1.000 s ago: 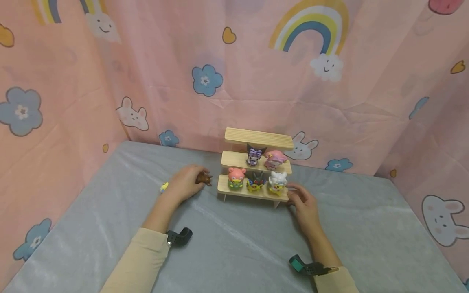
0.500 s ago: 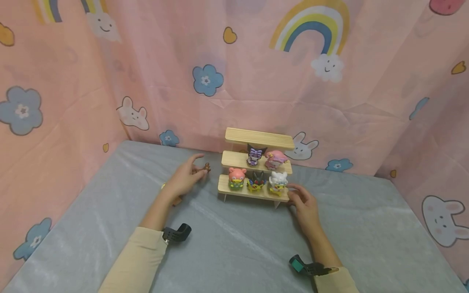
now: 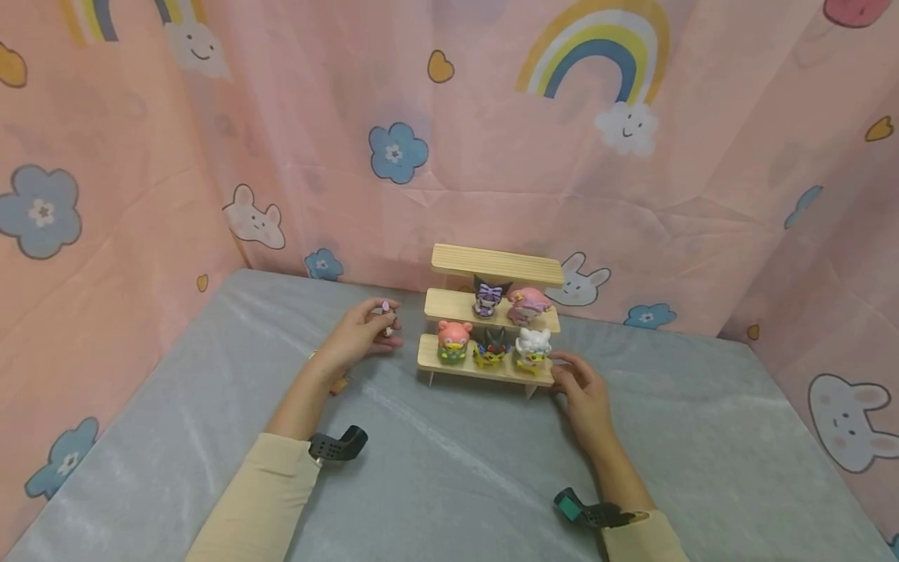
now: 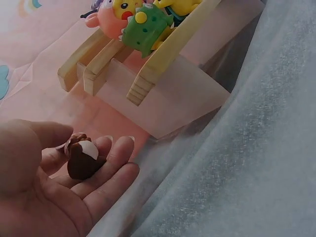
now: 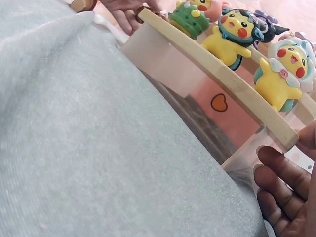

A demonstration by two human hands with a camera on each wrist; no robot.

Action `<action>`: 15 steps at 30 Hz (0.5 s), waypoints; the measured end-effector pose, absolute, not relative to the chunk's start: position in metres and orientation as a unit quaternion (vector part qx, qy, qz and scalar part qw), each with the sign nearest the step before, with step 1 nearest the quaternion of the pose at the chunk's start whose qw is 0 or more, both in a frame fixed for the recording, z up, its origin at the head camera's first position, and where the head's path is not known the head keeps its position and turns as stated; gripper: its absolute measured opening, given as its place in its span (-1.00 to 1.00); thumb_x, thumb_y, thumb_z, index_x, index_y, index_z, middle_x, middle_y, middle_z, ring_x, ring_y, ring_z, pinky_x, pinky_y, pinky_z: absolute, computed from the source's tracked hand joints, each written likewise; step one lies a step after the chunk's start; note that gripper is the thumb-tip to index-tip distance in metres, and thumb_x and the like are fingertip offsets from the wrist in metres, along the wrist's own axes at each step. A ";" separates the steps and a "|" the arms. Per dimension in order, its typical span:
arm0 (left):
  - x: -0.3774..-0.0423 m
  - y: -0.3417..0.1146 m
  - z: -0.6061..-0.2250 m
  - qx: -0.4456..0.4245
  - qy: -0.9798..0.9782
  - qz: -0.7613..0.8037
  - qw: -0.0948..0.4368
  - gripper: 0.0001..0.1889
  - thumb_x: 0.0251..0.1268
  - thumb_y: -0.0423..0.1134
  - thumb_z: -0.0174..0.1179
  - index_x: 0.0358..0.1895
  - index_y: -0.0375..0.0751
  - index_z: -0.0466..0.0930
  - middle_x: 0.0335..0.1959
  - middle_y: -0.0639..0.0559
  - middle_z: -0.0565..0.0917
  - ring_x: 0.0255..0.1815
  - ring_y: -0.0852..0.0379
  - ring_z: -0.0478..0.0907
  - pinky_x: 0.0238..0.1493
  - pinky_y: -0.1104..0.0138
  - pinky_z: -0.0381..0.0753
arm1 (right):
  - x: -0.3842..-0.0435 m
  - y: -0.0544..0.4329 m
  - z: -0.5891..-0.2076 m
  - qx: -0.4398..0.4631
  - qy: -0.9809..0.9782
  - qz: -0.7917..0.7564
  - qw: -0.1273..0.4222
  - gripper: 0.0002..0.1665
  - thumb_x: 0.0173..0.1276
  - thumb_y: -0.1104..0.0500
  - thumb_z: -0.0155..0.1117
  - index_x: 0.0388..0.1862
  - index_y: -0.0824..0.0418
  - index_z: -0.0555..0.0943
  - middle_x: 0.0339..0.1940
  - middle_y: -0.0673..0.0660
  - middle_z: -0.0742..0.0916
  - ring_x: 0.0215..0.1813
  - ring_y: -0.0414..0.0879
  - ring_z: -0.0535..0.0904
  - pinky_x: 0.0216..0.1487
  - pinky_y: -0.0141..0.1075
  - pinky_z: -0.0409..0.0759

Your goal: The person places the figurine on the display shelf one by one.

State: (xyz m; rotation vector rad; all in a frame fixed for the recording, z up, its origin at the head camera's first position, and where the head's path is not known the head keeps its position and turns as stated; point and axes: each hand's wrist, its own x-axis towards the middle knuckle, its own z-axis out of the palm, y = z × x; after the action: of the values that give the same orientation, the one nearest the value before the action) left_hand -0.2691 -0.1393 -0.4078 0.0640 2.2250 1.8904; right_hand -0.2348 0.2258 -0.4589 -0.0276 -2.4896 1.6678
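Observation:
My left hand (image 3: 354, 336) is left of a three-tier wooden display stand (image 3: 497, 265). Its thumb and fingers hold a small brown figurine (image 4: 84, 160) with a white patch, clear in the left wrist view; the head view shows a purple and white side. My right hand (image 3: 581, 396) grips the right end of the bottom shelf (image 5: 237, 94), thumb at the edge and fingers below. On that shelf stand a pink-headed figurine (image 3: 453, 342), a dark-hooded one (image 3: 492, 348) and a white-hooded one (image 3: 533, 351). The middle shelf carries a purple-bowed figurine (image 3: 488, 299) and a pink one (image 3: 528, 304).
A small orange-brown object (image 3: 339, 385) lies on the grey cloth (image 3: 449, 484) beside my left forearm. A bit of a yellow thing (image 3: 313, 355) shows past that wrist. Behind the stand hangs a pink printed curtain (image 3: 316, 117).
The left hand opened its fingers, moved slightly left and turned the brown figurine, which now shows its purple and white side. The orange-brown object came into view by the forearm. The right hand stayed put.

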 end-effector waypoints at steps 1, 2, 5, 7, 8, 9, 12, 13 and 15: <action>-0.269 -0.139 -0.408 0.022 0.758 0.643 0.106 -0.57 0.65 -0.22 -0.09 0.44 -0.31 0.31 0.12 -0.34 0.60 -0.06 -0.02 0.75 0.11 0.09 0.70 | -0.235 0.226 -0.459 -0.009 -0.828 0.555 0.073 -0.68 0.57 0.22 0.06 0.19 0.26 0.59 -0.24 -0.16 0.71 -0.23 -0.32 0.62 -0.16 -0.46 0.65; -0.269 -0.139 -0.408 0.021 0.758 0.644 0.103 -0.57 0.64 -0.21 -0.07 0.42 -0.32 0.32 0.12 -0.34 0.61 -0.05 -0.02 0.74 0.11 0.09 0.70 | -0.235 0.226 -0.459 -0.009 -0.829 0.555 0.074 -0.68 0.57 0.22 0.06 0.19 0.26 0.59 -0.23 -0.12 0.72 -0.23 -0.31 0.62 -0.16 -0.45 0.65; -0.270 -0.139 -0.409 0.015 0.760 0.643 0.091 -0.59 0.63 -0.21 -0.04 0.38 -0.32 0.37 0.12 -0.36 0.64 -0.01 -0.05 0.73 0.11 0.08 0.70 | -0.236 0.226 -0.460 -0.011 -0.830 0.552 0.074 -0.68 0.56 0.22 0.06 0.19 0.26 0.59 -0.17 0.01 0.74 -0.23 -0.30 0.63 -0.16 -0.45 0.65; -0.270 -0.138 -0.409 0.014 0.764 0.639 0.088 -0.59 0.64 -0.20 -0.05 0.38 -0.32 0.37 0.14 -0.35 0.65 0.02 -0.06 0.72 0.12 0.06 0.68 | -0.236 0.226 -0.460 -0.012 -0.833 0.549 0.073 -0.68 0.57 0.22 0.05 0.19 0.26 0.58 -0.13 0.10 0.74 -0.23 -0.31 0.62 -0.16 -0.45 0.65; -0.270 -0.138 -0.408 0.014 0.765 0.638 0.088 -0.59 0.64 -0.20 -0.06 0.39 -0.31 0.36 0.15 -0.35 0.65 0.03 -0.07 0.71 0.13 0.06 0.68 | -0.236 0.226 -0.461 -0.012 -0.833 0.549 0.073 -0.68 0.57 0.22 0.05 0.20 0.26 0.58 -0.11 0.13 0.74 -0.23 -0.31 0.62 -0.16 -0.45 0.65; -0.270 -0.138 -0.408 0.011 0.765 0.638 0.087 -0.59 0.65 -0.19 -0.07 0.40 -0.29 0.34 0.15 -0.35 0.65 0.03 -0.07 0.71 0.14 0.06 0.67 | -0.236 0.227 -0.461 -0.012 -0.832 0.549 0.073 -0.68 0.57 0.22 0.05 0.20 0.26 0.58 -0.10 0.15 0.73 -0.23 -0.31 0.62 -0.16 -0.45 0.65; -0.270 -0.137 -0.407 0.010 0.762 0.642 0.085 -0.57 0.67 -0.20 -0.13 0.47 -0.21 0.24 0.16 -0.35 0.64 0.05 -0.12 0.71 0.17 0.04 0.65 | -0.236 0.227 -0.461 -0.013 -0.830 0.552 0.072 -0.68 0.57 0.23 0.05 0.19 0.26 0.58 -0.11 0.14 0.73 -0.23 -0.30 0.62 -0.16 -0.44 0.65; -0.270 -0.137 -0.407 0.010 0.762 0.642 0.082 -0.57 0.67 -0.21 -0.14 0.48 -0.19 0.23 0.15 -0.35 0.64 0.05 -0.14 0.71 0.18 0.03 0.65 | -0.236 0.227 -0.461 -0.013 -0.829 0.554 0.072 -0.68 0.56 0.23 0.05 0.19 0.26 0.58 -0.12 0.13 0.73 -0.23 -0.30 0.62 -0.16 -0.44 0.65; -0.269 -0.136 -0.406 0.012 0.762 0.643 0.080 -0.58 0.68 -0.23 -0.18 0.48 -0.17 0.26 0.14 -0.36 0.63 0.05 -0.17 0.70 0.19 0.01 0.65 | -0.236 0.227 -0.461 -0.013 -0.828 0.556 0.073 -0.68 0.56 0.23 0.06 0.19 0.26 0.59 -0.13 0.09 0.73 -0.23 -0.30 0.62 -0.17 -0.44 0.66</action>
State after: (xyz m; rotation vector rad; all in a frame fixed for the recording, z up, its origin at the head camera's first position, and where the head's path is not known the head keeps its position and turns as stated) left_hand -0.2692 -0.1359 -0.4057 0.0360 2.2791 1.9225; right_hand -0.2360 0.2267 -0.4612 -0.0381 -2.4870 1.6688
